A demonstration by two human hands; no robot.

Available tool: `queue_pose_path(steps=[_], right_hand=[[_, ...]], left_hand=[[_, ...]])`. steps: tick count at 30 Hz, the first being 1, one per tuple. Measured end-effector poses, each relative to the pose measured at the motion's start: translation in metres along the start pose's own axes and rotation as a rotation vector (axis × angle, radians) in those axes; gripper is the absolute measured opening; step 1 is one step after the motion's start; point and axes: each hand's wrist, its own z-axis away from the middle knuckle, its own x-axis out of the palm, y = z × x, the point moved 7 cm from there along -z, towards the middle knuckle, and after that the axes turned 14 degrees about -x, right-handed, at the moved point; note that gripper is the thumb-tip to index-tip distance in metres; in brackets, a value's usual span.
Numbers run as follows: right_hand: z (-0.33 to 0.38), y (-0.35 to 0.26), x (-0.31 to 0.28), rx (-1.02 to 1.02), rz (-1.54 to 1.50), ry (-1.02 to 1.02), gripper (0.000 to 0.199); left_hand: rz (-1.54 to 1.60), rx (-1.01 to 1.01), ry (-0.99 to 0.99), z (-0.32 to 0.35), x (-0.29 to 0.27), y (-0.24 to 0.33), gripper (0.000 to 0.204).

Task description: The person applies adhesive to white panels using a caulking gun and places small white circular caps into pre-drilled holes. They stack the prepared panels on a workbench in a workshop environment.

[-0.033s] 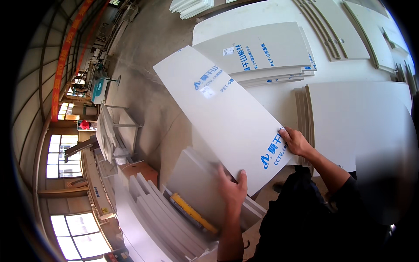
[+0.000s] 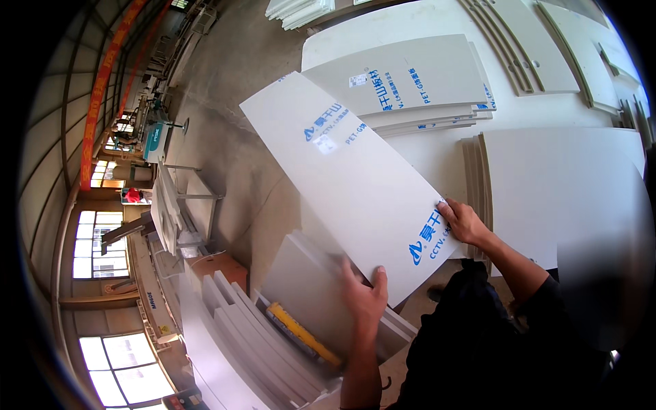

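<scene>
A long white board [image 2: 355, 178] with blue printing and a small pale label slants from the upper left towards me. My right hand [image 2: 462, 222] grips its right long edge, thumb on the printed face and the other fingers mostly out of sight. At the lower left edge, near the close corner, my left hand [image 2: 365, 290] is closed round the board, its thumb reaching onto the face. The board's far end overlaps a stack of similar printed boards [image 2: 424, 75]. Its underside is hidden.
Several boards [image 2: 253, 342] stand on edge at lower left, beside a yellow tube-like object [image 2: 301, 333]. Another stack of white boards [image 2: 560, 191] lies at right on a pale table [image 2: 424, 160]. Farther left are a brown carton [image 2: 222, 268] and a metal-framed stand [image 2: 198, 196].
</scene>
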Motion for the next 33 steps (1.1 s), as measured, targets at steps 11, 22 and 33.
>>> queue_pose_path(steps=[11, 22, 33], right_hand=[[-0.001, -0.003, 0.000, -0.016, -0.014, -0.012, 0.062], [-0.001, -0.003, 0.001, -0.002, -0.029, -0.036, 0.063], [-0.001, -0.007, -0.001, 0.000, -0.051, -0.040, 0.062]], left_hand=[[-0.066, -0.027, 0.005, 0.002, 0.000, 0.004, 0.084], [-0.039, -0.007, 0.001, 0.002, 0.001, 0.007, 0.085], [-0.052, -0.022, -0.004, 0.002, 0.002, 0.007, 0.085]])
